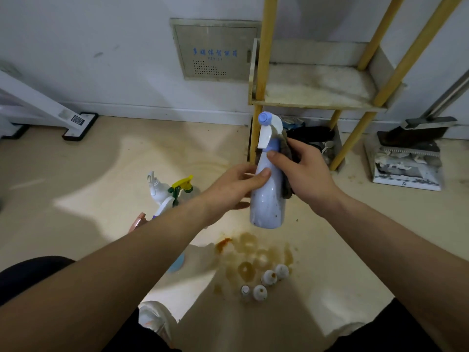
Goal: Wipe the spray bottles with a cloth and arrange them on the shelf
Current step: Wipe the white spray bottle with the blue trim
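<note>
I hold a pale lilac spray bottle [266,199] with a white trigger head upright above the floor. My left hand [238,184] grips its body from the left, thumb across the front. My right hand [307,171] holds a grey-brown cloth [288,174] against the bottle's right side and neck. The yellow-framed shelf [317,97] stands just behind, its dusty middle board bare. More spray bottles stand on the floor at left: a white one [157,189] and one with a yellow-green trigger [182,186]; others are partly hidden by my left forearm.
Brown stains [248,255] mark the floor below the bottle, with several small white bottles [266,283] beside them. Dark clutter [309,135] fills the shelf's bottom level. A dustpan and broom [411,153] stand at right, a white stand [76,123] at left.
</note>
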Available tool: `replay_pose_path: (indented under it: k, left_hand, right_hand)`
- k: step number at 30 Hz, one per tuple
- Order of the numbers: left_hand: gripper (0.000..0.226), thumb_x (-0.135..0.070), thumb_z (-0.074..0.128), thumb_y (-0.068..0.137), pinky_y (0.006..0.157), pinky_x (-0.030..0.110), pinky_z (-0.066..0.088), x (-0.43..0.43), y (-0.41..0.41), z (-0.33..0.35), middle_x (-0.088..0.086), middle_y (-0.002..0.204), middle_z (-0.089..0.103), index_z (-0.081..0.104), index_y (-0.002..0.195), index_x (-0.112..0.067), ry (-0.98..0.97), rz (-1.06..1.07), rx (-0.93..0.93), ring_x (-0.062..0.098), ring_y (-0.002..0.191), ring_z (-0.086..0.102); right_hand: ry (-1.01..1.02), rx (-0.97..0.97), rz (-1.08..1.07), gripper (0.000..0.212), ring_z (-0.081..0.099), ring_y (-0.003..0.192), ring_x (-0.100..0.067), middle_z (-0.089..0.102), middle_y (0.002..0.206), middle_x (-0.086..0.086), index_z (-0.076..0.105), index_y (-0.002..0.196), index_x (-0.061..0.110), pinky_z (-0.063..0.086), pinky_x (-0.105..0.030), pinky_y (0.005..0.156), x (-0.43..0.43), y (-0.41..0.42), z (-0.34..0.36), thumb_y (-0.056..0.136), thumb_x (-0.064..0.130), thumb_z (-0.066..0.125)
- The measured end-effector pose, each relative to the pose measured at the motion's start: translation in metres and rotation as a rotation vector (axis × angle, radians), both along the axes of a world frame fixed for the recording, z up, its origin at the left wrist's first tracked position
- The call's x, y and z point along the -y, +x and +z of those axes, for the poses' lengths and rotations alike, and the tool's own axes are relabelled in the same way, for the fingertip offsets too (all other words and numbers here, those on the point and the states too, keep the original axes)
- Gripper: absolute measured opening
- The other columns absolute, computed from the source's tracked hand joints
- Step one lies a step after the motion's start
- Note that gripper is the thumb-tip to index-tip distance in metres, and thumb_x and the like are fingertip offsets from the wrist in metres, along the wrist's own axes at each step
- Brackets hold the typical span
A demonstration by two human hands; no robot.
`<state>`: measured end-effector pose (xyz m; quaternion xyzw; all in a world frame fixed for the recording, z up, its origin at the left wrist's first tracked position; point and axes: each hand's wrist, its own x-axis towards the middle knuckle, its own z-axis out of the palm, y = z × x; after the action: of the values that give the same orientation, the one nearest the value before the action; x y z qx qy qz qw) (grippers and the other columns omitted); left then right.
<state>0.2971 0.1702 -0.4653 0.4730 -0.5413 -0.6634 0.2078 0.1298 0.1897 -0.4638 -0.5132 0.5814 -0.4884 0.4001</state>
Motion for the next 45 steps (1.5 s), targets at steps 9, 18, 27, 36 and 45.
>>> replay_pose_path:
  k: [9, 18, 27, 36, 45]
  left_hand:
    - [0.048, -0.048, 0.052, 0.100, 0.064, 0.039, 0.061, 0.005, -0.004, 0.011, 0.018, 0.111, 0.071, 0.061, 0.128, -0.009, 0.131, 0.153, -0.164, 0.027, 0.083, 0.071]
    - [0.050, -0.052, 0.046, 0.102, 0.084, 0.046, 0.060, 0.022, 0.006, 0.017, 0.013, 0.123, 0.071, 0.067, 0.127, -0.014, 0.201, 0.386, -0.260, 0.031, 0.105, 0.071]
    - [0.035, -0.030, 0.046, 0.103, 0.088, 0.051, 0.059, 0.024, 0.016, 0.019, 0.016, 0.105, 0.070, 0.063, 0.129, -0.014, 0.216, 0.338, -0.310, 0.033, 0.091, 0.070]
    - [0.049, -0.015, 0.064, 0.097, 0.084, 0.032, 0.057, 0.015, 0.013, 0.009, 0.005, 0.124, 0.070, 0.046, 0.142, -0.025, 0.056, 0.188, -0.234, 0.019, 0.103, 0.071]
    - [0.062, -0.037, 0.069, 0.080, 0.094, 0.045, 0.057, 0.016, 0.013, 0.013, 0.013, 0.126, 0.069, 0.059, 0.133, -0.007, 0.157, 0.146, -0.291, 0.034, 0.116, 0.065]
  right_hand:
    - [-0.050, 0.091, 0.089, 0.040, 0.048, 0.135, -0.005, 0.053, 0.145, 0.011, 0.049, 0.137, 0.047, 0.036, -0.041, 0.117, -0.004, 0.012, -0.005, 0.097, 0.051, 0.045]
    - [-0.293, -0.640, 0.199, 0.052, 0.016, 0.153, -0.014, 0.020, 0.166, 0.004, 0.028, 0.156, 0.026, 0.022, -0.038, 0.123, -0.027, 0.025, -0.015, 0.105, 0.031, 0.033]
    - [-0.249, -0.375, 0.131, 0.056, 0.022, 0.146, 0.004, 0.026, 0.160, 0.011, 0.034, 0.151, 0.033, 0.022, -0.017, 0.118, -0.023, 0.024, -0.005, 0.097, 0.019, 0.042]
    - [-0.021, 0.074, -0.032, 0.065, 0.047, 0.136, -0.010, 0.050, 0.148, 0.009, 0.042, 0.149, 0.029, 0.040, -0.045, 0.114, -0.020, 0.019, 0.006, 0.085, 0.023, 0.047]
    - [-0.073, 0.176, -0.008, 0.057, 0.047, 0.136, -0.004, 0.049, 0.147, 0.013, 0.043, 0.146, 0.031, 0.043, -0.033, 0.112, -0.030, 0.023, 0.005, 0.094, 0.007, 0.037]
